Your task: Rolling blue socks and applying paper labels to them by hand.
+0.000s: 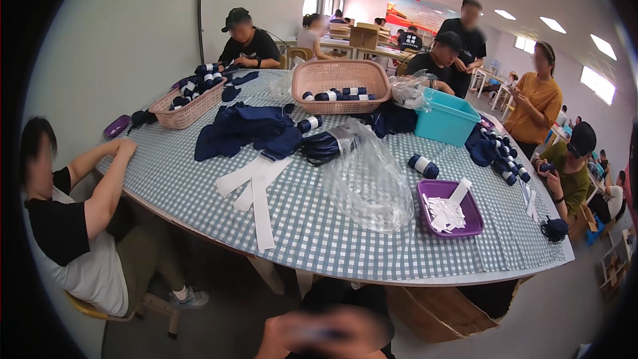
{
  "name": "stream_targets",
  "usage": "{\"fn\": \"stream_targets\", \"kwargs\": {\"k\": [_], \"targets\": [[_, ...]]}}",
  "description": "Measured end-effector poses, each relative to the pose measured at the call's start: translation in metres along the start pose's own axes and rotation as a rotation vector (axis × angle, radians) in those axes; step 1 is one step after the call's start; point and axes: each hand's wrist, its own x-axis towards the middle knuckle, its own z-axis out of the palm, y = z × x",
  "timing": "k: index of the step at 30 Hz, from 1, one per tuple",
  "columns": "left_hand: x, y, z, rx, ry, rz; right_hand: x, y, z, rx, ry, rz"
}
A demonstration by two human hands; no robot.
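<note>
Purple tray (474,213), near right: glossy plastic | turquoise bin (446,125): smooth plastic | clear bag (372,186): glossy film | white strips (261,209): matt, paper-like | navy pieces (246,133): matt cloth

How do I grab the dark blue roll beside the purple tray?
Probably pinch the roll across its white band, coming from above: it lies on its side, so its rounded top faces up, and the teal bin behind and purple tray in front crowd the sides.

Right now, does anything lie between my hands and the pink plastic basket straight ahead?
Yes: on the checked tablecloth, a crumpled clear plastic bag and a dark blue stringy bundle lie between your hands and the pink basket.
</note>
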Motion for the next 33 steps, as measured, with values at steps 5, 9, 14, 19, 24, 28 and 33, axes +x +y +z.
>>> {"fn": "stream_targets", "kwargs": {"k": [5,9,14,19,24,28,33], "targets": [[0.011,0.003,0.013,0.085,-0.066,0.009,0.007,0.007,-0.027,0.116,-0.104,0.029],[0.018,0.003,0.026,0.035,-0.118,-0.027,0.014,0.011,-0.044,0.178,-0.155,0.044],[0.025,0.008,0.024,0.212,-0.188,0.131,0.024,0.025,-0.048,0.231,-0.182,-0.009],[0.040,0.022,0.020,0.335,-0.245,0.176,0.035,0.024,-0.050,0.273,-0.158,0.136],[0.049,0.007,0.014,0.343,-0.231,0.206,0.035,0.026,-0.035,0.339,-0.078,0.128],[0.047,0.001,0.014,0.312,-0.191,0.183,0.025,0.020,-0.026,0.332,0.048,0.119],[0.049,-0.002,0.021,0.262,-0.178,0.099,0.014,0.037,-0.018,0.250,0.110,0.235]]}}
